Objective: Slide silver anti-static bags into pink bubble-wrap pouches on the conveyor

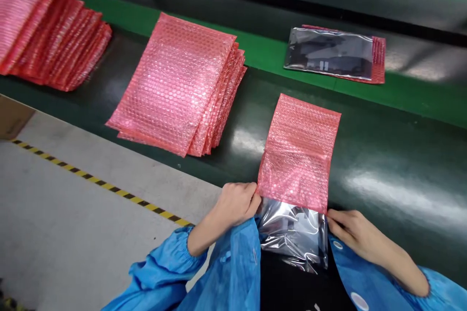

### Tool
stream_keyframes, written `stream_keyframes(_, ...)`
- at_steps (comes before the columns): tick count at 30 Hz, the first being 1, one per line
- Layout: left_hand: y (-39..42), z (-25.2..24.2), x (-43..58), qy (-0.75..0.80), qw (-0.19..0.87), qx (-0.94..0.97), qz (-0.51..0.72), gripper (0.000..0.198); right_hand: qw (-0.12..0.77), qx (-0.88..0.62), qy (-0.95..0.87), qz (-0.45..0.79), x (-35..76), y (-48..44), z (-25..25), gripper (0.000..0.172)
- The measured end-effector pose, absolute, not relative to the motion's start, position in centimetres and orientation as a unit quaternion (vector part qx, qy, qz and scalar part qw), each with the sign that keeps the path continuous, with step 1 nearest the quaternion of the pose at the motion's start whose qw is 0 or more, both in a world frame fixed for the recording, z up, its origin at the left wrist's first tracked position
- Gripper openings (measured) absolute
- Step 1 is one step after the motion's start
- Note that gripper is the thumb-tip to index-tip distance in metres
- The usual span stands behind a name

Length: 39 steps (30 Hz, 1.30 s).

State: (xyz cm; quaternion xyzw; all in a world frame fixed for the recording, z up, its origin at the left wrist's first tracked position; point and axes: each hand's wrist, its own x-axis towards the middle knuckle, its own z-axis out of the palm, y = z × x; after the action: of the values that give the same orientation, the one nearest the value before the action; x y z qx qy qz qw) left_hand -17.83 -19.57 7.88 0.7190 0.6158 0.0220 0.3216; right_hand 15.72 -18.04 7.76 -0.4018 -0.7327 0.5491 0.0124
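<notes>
A pink bubble-wrap bag (299, 150) lies at the near edge of the dark green work surface, its mouth toward me. Partly inside that mouth is a flat item in a shiny clear plastic sleeve (292, 233), its near end sticking out against my body. My left hand (237, 202) pinches the left corner of the bag's mouth. At the right corner, my right hand (355, 233) grips the bag's edge between thumb and fingers. The part of the sleeved item within the bag is hidden by the pink wrap.
A fanned stack of pink bubble bags (178, 82) lies left of centre, with another pile (47, 34) farther left. On the bright green strip at the back, a dark sleeved item (328, 53) rests over a pink bag. Yellow-black tape (105, 184) crosses the grey floor.
</notes>
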Motion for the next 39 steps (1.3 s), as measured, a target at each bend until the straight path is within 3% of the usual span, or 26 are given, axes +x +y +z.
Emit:
stream_keyframes(8, -22.8, 9.8, -18.9, 0.480, 0.361, 0.799, -0.023, 0.025, -0.058, -0.346, -0.707, 0.614, 16.4, -21.3, 7.9, 0.036)
stream_keyframes(11, -21.4, 10.9, -19.4, 0.470, 0.394, 0.790, -0.013, 0.030, -0.044, -0.336, -0.663, 0.667, 16.4, -19.6, 8.3, 0.038)
stream_keyframes(15, -13.9, 15.5, -20.5, 0.473, 0.467, 0.745, 0.065, 0.035, 0.067, -0.387, -0.650, 0.650, 15.1, -11.1, 12.7, 0.048)
stream_keyframes(21, -3.8, 26.6, -20.7, 0.539, 0.416, 0.663, 0.311, 0.032, 0.406, -0.505, -0.585, 0.487, 12.6, -0.9, 25.5, 0.042)
stream_keyframes(23, -2.7, 27.7, -20.5, 0.507, 0.433, 0.670, 0.327, 0.032, 0.423, -0.486, -0.579, 0.499, 12.2, -0.1, 26.6, 0.038)
stream_keyframes(28, -0.8, 26.6, -20.9, 0.463, 0.501, 0.660, 0.315, 0.035, 0.368, -0.453, -0.588, 0.559, 11.6, 1.1, 25.2, 0.034)
stream_keyframes(32, -0.1, 27.2, -20.4, 0.434, 0.517, 0.629, 0.386, 0.032, 0.449, -0.379, -0.602, 0.541, 11.5, 1.2, 26.2, 0.032)
stream_keyframes(36, 0.0, 27.2, -19.7, 0.477, 0.398, 0.634, 0.461, 0.030, 0.497, -0.361, -0.621, 0.486, 10.7, 0.9, 25.9, 0.031)
stream_keyframes(39, -1.1, 25.5, -19.8, 0.522, 0.262, 0.641, 0.498, 0.032, 0.509, -0.315, -0.730, 0.330, 9.7, 0.6, 23.8, 0.031)
